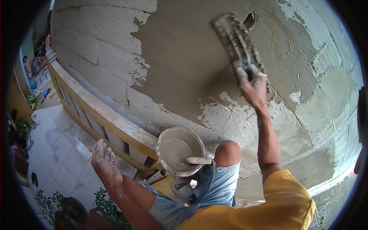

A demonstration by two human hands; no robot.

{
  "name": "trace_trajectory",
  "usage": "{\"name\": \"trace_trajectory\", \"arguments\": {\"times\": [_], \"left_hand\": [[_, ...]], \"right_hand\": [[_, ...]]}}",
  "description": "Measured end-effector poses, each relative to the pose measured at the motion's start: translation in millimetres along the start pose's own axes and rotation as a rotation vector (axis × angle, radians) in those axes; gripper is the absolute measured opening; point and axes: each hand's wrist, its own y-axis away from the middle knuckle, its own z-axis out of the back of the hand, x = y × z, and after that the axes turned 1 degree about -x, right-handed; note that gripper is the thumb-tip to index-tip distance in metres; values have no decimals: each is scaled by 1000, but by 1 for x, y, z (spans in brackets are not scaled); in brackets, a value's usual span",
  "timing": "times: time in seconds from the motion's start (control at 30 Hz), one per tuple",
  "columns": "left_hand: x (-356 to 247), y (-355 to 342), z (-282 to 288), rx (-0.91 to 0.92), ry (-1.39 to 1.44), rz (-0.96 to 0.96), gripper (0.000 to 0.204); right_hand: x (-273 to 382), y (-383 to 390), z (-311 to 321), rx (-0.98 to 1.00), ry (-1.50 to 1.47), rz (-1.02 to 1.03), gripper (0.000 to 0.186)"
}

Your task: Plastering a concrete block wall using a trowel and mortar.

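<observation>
My right hand (253, 84) grips a long plastering float (234, 38), smeared with mortar, at its lower end. The float lies against the wall (180, 65), over a broad patch of wet grey mortar. My left hand (103, 159), spotted with mortar, is held low on the left with nothing in it, its fingers loosely stretched and a little bent. A round bucket (159, 147) of grey mortar stands between the wall and my bent knee. Across its right rim rests the pale handle of a hand tool (198, 160), whose other end is in the mortar.
A low yellow-brown balustrade (101, 117) runs along the left, with a pale tiled floor (63, 157) beyond it. Potted plants (73, 207) stand at the lower left. Another person (38, 64) is far off at the left. A pipe end (157, 175) lies below the bucket.
</observation>
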Motion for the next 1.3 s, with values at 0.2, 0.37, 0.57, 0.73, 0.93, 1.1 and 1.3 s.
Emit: {"name": "trace_trajectory", "arguments": {"times": [0.2,0.37,0.57,0.73,0.93,1.1,1.3], "left_hand": [[-2,-8,8,-29,46,-67,42],[-3,-6,-8,-24,6,5,49],[4,-1,-10,-17,2,-4,42],[6,5,-11,5,-19,2,46],[13,1,-7,26,-6,5,45],[13,-4,-6,13,-4,22,49],[1,1,-6,-20,43,-9,42]], "right_hand": [[6,-4,57,-296,-125,26,22],[-25,74,-25,427,312,224,26],[-39,90,-97,832,581,212,38],[17,12,-76,548,438,225,37],[55,-60,15,119,118,91,28],[14,-57,107,-297,-109,53,27],[-21,-5,128,-636,-450,-42,22]]}}
